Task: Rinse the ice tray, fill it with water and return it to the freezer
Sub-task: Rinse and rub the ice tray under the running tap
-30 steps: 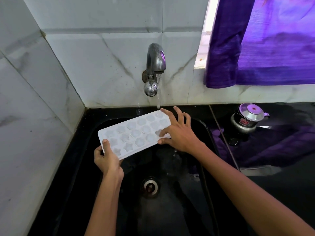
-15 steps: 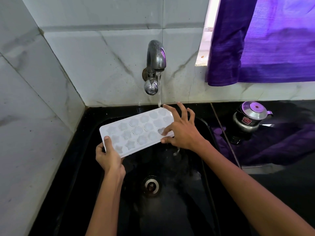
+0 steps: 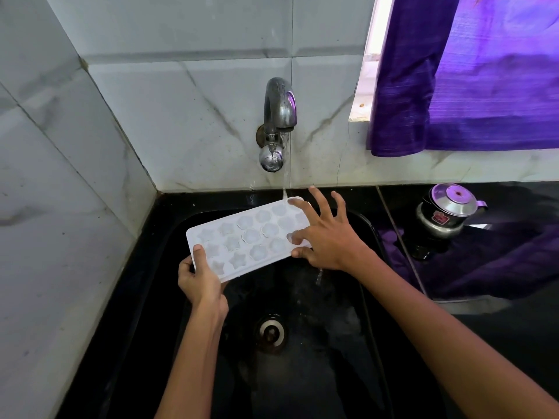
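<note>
A white ice tray (image 3: 242, 240) with star and flower shaped cells hangs over the black sink (image 3: 372, 237), tilted, cells facing up. My left hand (image 3: 201, 279) grips its near left corner, thumb on top. My right hand (image 3: 325, 237) holds the tray's right end, thumb under the edge and fingers spread over the cells. The metal tap (image 3: 276, 122) on the tiled wall runs a thin stream that lands on the tray's far right corner. Water drips off the tray below my right hand.
The sink drain (image 3: 271, 331) lies below the tray. A small metal pot with a lid (image 3: 444, 213) stands on the black counter to the right. A purple curtain (image 3: 472, 74) hangs at the window above it. Marble tiles close off the left and back.
Both hands have shifted the tray slightly right and back, so its far right corner sits under the stream. My right fingers have spread wider over the cells.
</note>
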A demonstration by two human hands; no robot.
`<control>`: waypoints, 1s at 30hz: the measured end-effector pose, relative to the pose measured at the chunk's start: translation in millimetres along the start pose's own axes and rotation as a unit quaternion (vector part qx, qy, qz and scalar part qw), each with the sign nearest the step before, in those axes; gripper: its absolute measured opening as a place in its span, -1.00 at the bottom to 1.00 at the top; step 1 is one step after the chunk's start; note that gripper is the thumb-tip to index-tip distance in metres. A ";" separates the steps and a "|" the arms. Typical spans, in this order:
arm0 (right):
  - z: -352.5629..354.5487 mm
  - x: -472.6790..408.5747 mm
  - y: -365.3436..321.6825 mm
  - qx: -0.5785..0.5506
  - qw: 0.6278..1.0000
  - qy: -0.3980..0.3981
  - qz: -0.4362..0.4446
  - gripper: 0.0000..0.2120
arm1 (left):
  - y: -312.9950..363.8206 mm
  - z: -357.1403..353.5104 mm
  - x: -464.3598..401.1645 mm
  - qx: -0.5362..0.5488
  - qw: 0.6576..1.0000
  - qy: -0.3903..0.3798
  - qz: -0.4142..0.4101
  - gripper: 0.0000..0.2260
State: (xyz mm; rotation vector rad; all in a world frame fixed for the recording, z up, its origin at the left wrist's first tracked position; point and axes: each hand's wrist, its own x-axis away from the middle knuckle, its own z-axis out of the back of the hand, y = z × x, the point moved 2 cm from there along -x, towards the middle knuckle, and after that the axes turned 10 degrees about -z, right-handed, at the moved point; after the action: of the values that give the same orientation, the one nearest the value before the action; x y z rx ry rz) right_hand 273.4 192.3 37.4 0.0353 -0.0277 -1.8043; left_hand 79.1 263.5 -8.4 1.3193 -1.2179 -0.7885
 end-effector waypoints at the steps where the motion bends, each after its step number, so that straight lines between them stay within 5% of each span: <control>1: 0.1 0.2 -0.5 0.010 1.000 -0.003 0.003 -0.67 | 0.1 -0.1 -0.8 -0.001 1.000 -0.002 0.000 -0.80; 9: -2.0 1.7 6.0 0.019 0.997 -0.071 0.029 -0.66 | -3.1 -0.7 -10.3 -0.028 0.999 -0.018 -0.016 -0.82; 16: 7.7 -6.4 19.3 -0.134 0.991 0.003 -0.020 -0.57 | -5.9 -7.0 -2.6 -0.045 0.998 -0.042 -0.030 -0.82; 20: 2.4 -18.6 16.2 -0.173 0.984 0.027 -0.042 -0.76 | -7.1 -10.5 0.4 -0.045 0.997 -0.052 -0.022 -0.81; 26: -10.3 -33.2 3.1 -0.137 0.989 -0.030 -0.038 -0.65 | -8.5 -13.1 -2.1 -0.047 0.997 -0.062 -0.013 -0.81; 30: -3.8 -36.8 -0.3 -0.101 0.994 -0.002 -0.035 -0.70 | -7.7 -11.9 -3.8 -0.050 0.997 -0.062 -0.018 -0.80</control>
State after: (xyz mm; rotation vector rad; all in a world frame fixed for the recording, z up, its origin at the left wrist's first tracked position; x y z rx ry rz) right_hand 281.8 228.2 34.0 -0.1133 0.1540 -1.8696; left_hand 91.0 269.3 -14.7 1.2282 -1.2375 -0.9569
